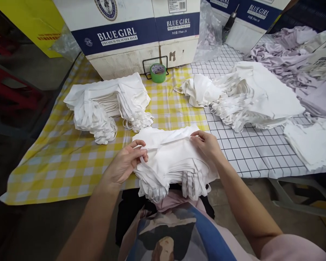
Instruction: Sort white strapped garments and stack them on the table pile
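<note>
A stack of white strappy garments (176, 165) lies at the table's front edge, its narrow straps hanging toward me. My left hand (128, 159) pinches the top white garment (165, 139) near its left side, thumb and fingers closed on the cloth. At the right side of the same garment, the fingers of my right hand (208, 145) are closed on its upper edge. Between the two hands the cloth is folded over along the top. Another pile of white garments (108, 98) rests behind my left hand, straps toward the front.
A larger white garment pile (263, 90) and a smaller white stack (312, 141) lie to the right, with lilac cloth (285, 54) behind. A beer carton (136, 47) stands at the back, with green tape (158, 73) by a black wire stand (143, 65). Checked cloths (57, 170) cover the table.
</note>
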Motion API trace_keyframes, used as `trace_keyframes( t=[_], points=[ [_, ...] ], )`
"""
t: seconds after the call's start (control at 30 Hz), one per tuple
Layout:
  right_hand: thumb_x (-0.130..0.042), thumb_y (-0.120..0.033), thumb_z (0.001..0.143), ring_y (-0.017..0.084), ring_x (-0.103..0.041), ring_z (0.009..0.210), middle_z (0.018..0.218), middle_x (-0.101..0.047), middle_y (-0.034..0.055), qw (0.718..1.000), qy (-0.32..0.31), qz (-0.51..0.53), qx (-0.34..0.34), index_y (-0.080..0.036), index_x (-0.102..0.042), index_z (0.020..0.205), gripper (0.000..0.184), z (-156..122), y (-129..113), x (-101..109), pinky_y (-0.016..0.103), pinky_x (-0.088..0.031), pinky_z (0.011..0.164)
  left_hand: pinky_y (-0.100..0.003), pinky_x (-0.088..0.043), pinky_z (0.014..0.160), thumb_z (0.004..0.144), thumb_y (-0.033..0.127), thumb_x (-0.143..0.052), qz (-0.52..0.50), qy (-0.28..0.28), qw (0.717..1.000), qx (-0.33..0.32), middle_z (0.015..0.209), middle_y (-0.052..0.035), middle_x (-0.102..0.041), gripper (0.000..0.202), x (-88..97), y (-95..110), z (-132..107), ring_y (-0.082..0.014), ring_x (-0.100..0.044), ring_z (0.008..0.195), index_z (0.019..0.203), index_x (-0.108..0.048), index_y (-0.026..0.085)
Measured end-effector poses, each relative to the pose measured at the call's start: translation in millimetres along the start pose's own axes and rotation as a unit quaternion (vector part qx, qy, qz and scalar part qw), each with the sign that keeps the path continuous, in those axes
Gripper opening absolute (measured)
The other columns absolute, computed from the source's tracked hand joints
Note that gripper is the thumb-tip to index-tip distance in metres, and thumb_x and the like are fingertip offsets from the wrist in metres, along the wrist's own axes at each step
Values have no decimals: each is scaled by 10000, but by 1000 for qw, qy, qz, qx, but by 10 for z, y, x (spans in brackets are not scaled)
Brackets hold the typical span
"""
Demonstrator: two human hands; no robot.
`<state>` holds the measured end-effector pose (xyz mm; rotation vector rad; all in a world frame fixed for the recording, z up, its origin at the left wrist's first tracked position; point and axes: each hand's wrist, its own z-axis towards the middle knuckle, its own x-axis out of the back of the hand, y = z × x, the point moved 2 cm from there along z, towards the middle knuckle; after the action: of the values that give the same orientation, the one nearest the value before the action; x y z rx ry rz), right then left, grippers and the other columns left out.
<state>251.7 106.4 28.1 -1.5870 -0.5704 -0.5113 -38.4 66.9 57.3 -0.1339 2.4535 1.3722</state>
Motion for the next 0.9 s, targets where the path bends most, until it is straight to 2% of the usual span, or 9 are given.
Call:
trace_keyframes(
  t=[0.1, 0.23, 0.37, 0.5, 0.6, 0.73, 0.9],
  points=[
    [-560, -378, 806, 103, -379, 494, 538, -377, -60, 997, -23, 72, -18, -218, -631, 944, 223, -100, -3, 103, 236, -304, 492, -185, -416, 586, 786, 180, -611, -22, -15, 1000, 4, 581, 45, -534, 175, 11, -6, -284, -91, -546, 586, 938, -531, 215],
    [-574, -392, 818, 98, -412, 506, 565, -380, -60, 984, -59, 163, -50, -215, -596, 1028, 275, -315, 9, 273, 226, -332, 495, -243, -459, 675, 801, 178, -578, -52, -35, 998, 17, 684, 23, -538, 171, -23, -93, -649, -136, -595, 702, 959, -533, 226],
    [-591, -365, 825, 92, -424, 506, 562, -382, -62, 974, -66, 204, -79, -219, -582, 1049, 267, -545, 25, 406, 222, -339, 500, -295, -463, 788, 837, 180, -512, -80, -40, 995, 35, 804, -11, -546, 133, -115, -220, -876, -182, -600, 863, 962, -542, 216],
    [-589, -361, 832, 92, -409, 500, 573, -386, -56, 966, -66, 233, -92, -221, -576, 1064, 271, -733, 40, 484, 228, -332, 483, -329, -445, 867, 843, 195, -501, -98, -47, 994, 33, 863, -34, -560, 137, -215, -313, -941, -207, -587, 942, 966, -561, 203],
    [-576, -376, 839, 98, -401, 501, 580, -400, -45, 966, -54, 230, -100, -231, -590, 1046, 253, -838, 47, 546, 238, -341, 481, -350, -454, 865, 821, 220, -534, -101, -44, 993, 36, 892, -44, -584, 149, -251, -350, -943, -224, -593, 947, 962, -578, 208],
    [-546, -411, 844, 109, -382, 489, 577, -363, -42, 970, -24, 220, -101, -240, -598, 1024, 253, -932, 33, 638, 252, -340, 460, -362, -480, 829, 775, 247, -596, -81, -6, 994, 68, 867, -39, -625, 160, -252, -385, -948, -215, -614, 873, 934, -601, 230],
    [-500, -420, 862, 108, -385, 484, 576, -371, -43, 973, -23, 207, -99, -225, -576, 1031, 269, -988, -4, 693, 253, -348, 470, -351, -515, 777, 734, 293, -645, -7, 35, 996, 78, 888, -50, -636, 169, -233, -433, -938, -219, -620, 829, 889, -631, 228]
  ],
)
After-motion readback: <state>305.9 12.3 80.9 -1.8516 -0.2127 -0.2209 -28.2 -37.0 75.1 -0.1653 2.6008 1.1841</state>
